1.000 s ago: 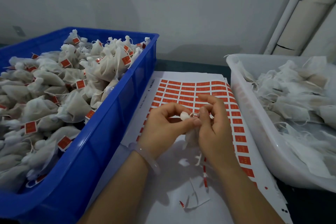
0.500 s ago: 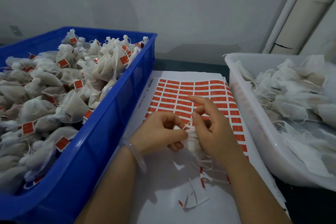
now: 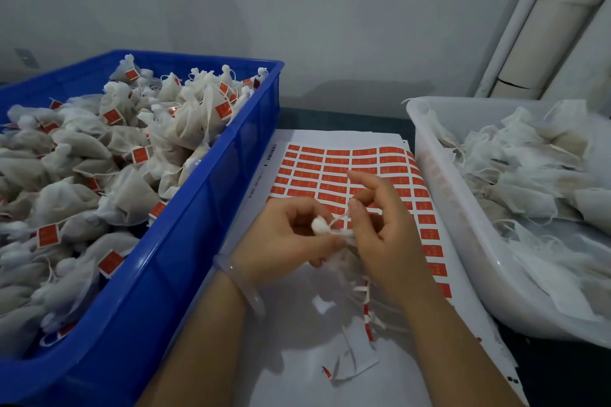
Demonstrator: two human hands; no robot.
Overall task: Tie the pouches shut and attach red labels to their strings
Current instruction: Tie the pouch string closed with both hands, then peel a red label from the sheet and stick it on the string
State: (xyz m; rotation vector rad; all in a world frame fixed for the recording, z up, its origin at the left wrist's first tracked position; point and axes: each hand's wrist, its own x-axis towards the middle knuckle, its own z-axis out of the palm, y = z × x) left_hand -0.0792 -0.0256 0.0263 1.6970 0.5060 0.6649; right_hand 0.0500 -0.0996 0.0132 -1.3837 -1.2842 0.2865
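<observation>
Two hands work just above the paper scraps [image 3: 363,307] that litter the near end of the label sheet [image 3: 330,168]. The left hand [image 3: 291,235] curls round a pouch [image 3: 319,225], its gathered neck poking out between the fingers. The right hand [image 3: 380,235] pinches the string [image 3: 340,217] between thumb and forefinger, with the other fingers lifted clear.

The knot is probably being drawn tight. The left hand should keep the neck bunched while the right pulls straight along the string, so the loop closes low and nothing spills.

Left of the sheet a blue crate [image 3: 198,208] holds labelled pouches. Right of it a white tub [image 3: 463,241] holds untied ones.

Against a second ago, both hands remain over the sheet's near rows. The string now shows stretched from neck to fingertips, where before the fingers hid it.
</observation>
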